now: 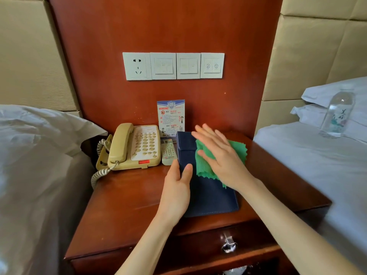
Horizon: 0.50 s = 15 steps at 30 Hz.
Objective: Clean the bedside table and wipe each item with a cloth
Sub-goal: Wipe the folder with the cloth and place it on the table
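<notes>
Bedding (pixel 29 155), white and rumpled, fills the left edge beside the wooden bedside surface (pixel 127 205). At the surface's far left sits a beige telephone (pixel 135 147) with its handset in the cradle and a coiled cord (pixel 99 173) hanging off the left side. Just right of it lies a pale remote control (pixel 168 152), touching or nearly touching the phone, and behind that a printed notice card (pixel 171 116) stands upright against the red-brown wall panel. A row of white wall plates (pixel 173 66), one socket and three switch panels, is set in the panel above.

In the middle of the surface lies a dark blue folder (pixel 212 197), flat, its far end reaching the card. The left hand (pixel 176 189) steadies the folder's left edge, thumb lying on top of the cover and the other fingers hidden along the side, a light grip pinching that edge. The right hand (pixel 220 155) lies flat with fingers spread and straight, pressing a green cloth (pixel 204 165) onto the far part of the folder; the cloth's zigzag edge shows past the hand on the right.

Below the top, a drawer with a shiny metal handle (pixel 228 244) faces near. On the right bed (pixel 317 155), a clear water bottle (pixel 337 114) leans against white pillows (pixel 325 96).
</notes>
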### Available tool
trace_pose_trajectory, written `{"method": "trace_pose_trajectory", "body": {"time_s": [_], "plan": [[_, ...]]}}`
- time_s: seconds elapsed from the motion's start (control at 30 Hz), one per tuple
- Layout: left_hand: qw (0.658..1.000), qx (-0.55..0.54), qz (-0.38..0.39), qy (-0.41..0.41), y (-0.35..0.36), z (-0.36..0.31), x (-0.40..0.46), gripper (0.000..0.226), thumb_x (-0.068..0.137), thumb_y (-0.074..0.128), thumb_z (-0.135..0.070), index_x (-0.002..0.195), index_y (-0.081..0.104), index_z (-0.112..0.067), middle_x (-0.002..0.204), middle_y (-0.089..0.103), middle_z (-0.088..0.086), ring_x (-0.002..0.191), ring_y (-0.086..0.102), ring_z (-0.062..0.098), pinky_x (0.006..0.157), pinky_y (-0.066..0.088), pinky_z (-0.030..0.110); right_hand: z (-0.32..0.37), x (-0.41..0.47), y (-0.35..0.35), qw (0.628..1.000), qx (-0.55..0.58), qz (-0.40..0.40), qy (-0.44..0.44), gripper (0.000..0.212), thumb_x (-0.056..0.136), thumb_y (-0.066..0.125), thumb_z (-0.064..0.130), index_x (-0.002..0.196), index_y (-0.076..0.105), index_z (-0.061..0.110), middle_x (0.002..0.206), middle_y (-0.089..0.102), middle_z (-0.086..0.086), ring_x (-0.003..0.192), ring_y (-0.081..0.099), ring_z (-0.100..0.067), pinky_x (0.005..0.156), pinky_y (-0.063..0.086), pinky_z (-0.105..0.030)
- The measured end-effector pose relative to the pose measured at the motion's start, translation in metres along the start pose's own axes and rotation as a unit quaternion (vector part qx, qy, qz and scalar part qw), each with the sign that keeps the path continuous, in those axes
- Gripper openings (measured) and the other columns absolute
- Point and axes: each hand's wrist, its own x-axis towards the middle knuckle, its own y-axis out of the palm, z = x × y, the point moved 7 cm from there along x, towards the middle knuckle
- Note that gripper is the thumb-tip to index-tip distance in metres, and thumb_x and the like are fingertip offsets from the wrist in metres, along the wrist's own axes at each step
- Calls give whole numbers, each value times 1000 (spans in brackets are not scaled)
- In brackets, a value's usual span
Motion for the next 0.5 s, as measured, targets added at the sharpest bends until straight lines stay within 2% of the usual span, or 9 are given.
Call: {"method": "trace_pose_trajectory", "body": {"time_s": [0.07,0.1,0.17,0.23,0.3,0.4,0.47,0.5], "plan": [[1000,7,21,-5,3,2,0,26,103,44,-23,114,52,-46,113,64,-32,109,56,-14,82,42,4,3,4,0,999,12,39,-27,53,98,50,19,147,33,18,150,24,11,135,1,19,110,-2,-5],[999,11,32,-4,5,3,0,26,103,44,-23,115,53,-43,115,64,-27,109,57,-12,83,43,5,4,7,-3,999,11,36,-34,53,97,52,21,147,33,18,149,26,12,132,0,22,107,-2,-1],[998,18,54,5,11,1,0,23,103,44,-20,117,55,-35,115,66,-18,108,59,-8,84,43,7,6,11,-9,999,-15,14,-46,51,96,53,27,144,39,16,148,38,6,135,15,12,106,5,-2],[998,21,64,17,14,-2,0,21,103,44,-18,118,56,-26,113,67,-13,105,60,-7,83,43,8,9,14,-10,997,-48,10,-58,49,95,52,36,139,45,17,144,47,2,133,37,-7,108,20,-15],[998,17,59,32,15,-5,-2,20,103,44,-16,115,57,-26,106,68,-18,101,60,-10,78,43,5,4,15,-13,998,-55,9,-43,51,94,48,45,138,46,20,140,52,2,127,47,-14,102,32,-27],[999,-2,35,28,9,-6,-4,22,103,45,-18,108,57,-36,102,68,-32,99,61,-12,75,44,2,-13,9,-20,999,-51,2,-3,55,93,43,54,138,44,23,131,56,5,116,50,-14,93,37,-28],[999,-18,11,24,1,-5,-4,26,103,45,-19,106,56,-43,101,66,-38,99,59,-16,75,43,1,-28,3,-21,999,-25,21,38,58,91,40,58,139,41,25,134,52,6,120,45,-11,97,40,-29],[1000,-12,4,24,-1,-5,-3,28,103,44,-19,105,54,-45,99,63,-43,99,57,-20,74,42,-2,-32,2,-19,998,-12,33,52,60,90,39,58,141,40,25,139,48,4,126,40,-10,104,35,-25]]}}
